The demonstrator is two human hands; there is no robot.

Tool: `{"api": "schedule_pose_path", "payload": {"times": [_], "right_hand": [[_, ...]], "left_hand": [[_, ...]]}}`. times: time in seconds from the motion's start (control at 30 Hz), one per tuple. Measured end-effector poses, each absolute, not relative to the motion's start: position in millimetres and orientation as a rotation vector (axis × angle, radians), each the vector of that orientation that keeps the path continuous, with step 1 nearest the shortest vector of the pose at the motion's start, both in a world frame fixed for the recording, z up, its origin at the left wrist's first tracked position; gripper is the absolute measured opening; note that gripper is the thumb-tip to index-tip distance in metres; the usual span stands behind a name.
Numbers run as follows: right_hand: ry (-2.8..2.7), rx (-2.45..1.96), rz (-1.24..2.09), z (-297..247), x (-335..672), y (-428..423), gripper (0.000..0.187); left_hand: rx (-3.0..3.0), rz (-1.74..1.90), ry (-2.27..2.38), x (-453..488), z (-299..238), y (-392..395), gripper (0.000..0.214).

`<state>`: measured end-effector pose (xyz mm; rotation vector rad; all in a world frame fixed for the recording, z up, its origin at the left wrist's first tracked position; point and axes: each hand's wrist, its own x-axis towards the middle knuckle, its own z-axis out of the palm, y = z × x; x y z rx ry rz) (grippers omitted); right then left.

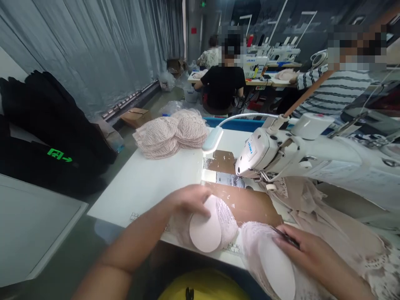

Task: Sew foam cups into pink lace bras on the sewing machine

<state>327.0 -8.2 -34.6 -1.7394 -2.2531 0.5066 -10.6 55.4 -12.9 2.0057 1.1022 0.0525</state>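
A pale pink lace bra lies at the table's front edge, its two padded cups with their smooth insides turned up. My left hand is closed on the upper edge of the left cup, thumb over the pad. Beside the right cup, my right hand is wrapped round a slim dark metal tool that looks like thread snips; its handle is mostly hidden in the palm. Just beyond the bra stands a white sewing machine, its needle area lit.
Stacked lace cups sit at the table's back left. A lamp on a bendable neck leans over the machine bed. Brown board covers part of the tabletop. Beige lace fabric is heaped at right. Co-workers sit at machines ahead.
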Motion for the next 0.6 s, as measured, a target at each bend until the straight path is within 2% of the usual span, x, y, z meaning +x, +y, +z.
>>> {"api": "schedule_pose_path", "payload": {"times": [0.07, 0.17, 0.27, 0.4, 0.47, 0.6], "right_hand": [[-2.268, -1.667, 0.508, -32.7, 321.0, -4.5, 0.029], [-2.217, -1.557, 0.454, -23.1, 304.9, 4.5, 0.032], [-2.189, -1.476, 0.668, -8.7, 272.7, 9.5, 0.037], [-2.253, -1.29, 0.964, 4.5, 209.1, 17.7, 0.037], [-2.268, -1.119, 0.913, 5.3, 173.8, 31.8, 0.034], [-2.159, -0.727, 0.534, 9.2, 107.2, 84.6, 0.039]], "left_hand": [[2.139, -0.094, 1.136, -4.5, -4.4, 45.9, 0.021], [2.27, -0.087, 1.172, -7.4, 10.4, 31.9, 0.005], [2.302, 0.047, 1.305, -28.4, 18.3, 19.3, 0.011], [2.281, 0.182, 1.611, -73.5, 17.3, 14.4, 0.036], [2.326, 0.369, 1.777, -97.3, 22.5, 21.9, 0.042], [2.534, 1.069, 2.006, -140.1, 62.0, 57.4, 0.026]]}}
